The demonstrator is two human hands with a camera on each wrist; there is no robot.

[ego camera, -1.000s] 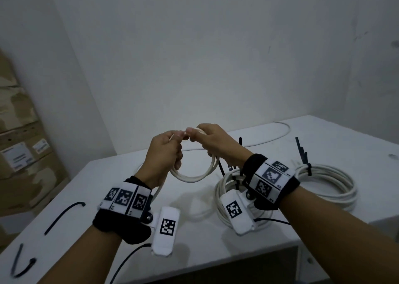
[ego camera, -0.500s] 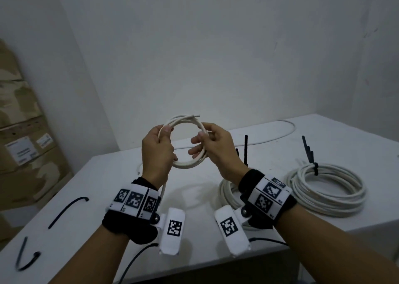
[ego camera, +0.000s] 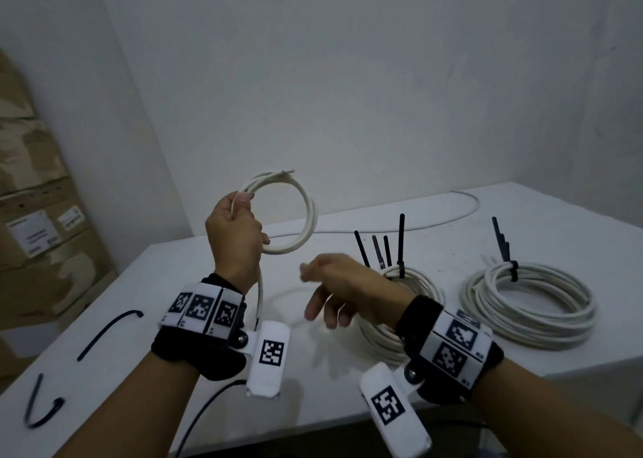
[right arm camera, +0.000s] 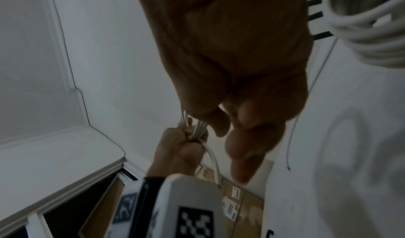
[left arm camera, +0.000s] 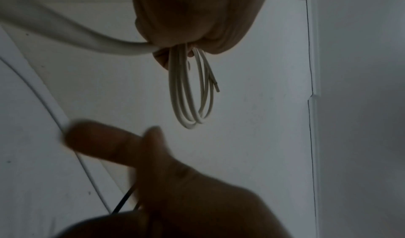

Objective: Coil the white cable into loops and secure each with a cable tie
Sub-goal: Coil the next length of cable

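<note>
My left hand (ego camera: 243, 201) is raised above the white table (ego camera: 174, 335) and grips a small coil of white cable (ego camera: 308, 214) at its top left. The cut end of the cable pokes out at the coil's top. A loose length of the cable (ego camera: 259, 294) hangs from that fist toward the table. In the left wrist view the coil (left arm camera: 188, 103) dangles from the closed fingers (left arm camera: 197, 39). My right hand (ego camera: 323, 304) hovers lower, just above the table. Its fingers are loose and spread and hold nothing.
Two finished coils lie on the right. One (ego camera: 393, 339) is partly behind my right wrist, with black ties (ego camera: 402, 245) standing up. The other (ego camera: 529, 304) has a tie (ego camera: 502, 245). Loose black ties (ego camera: 108, 332) (ego camera: 38, 409) lie at the left. Cardboard boxes (ego camera: 34, 231) stand beyond the table.
My right hand has let go of the small coil and dropped toward the table. The left hand has lifted the coil higher and now holds it alone.
</note>
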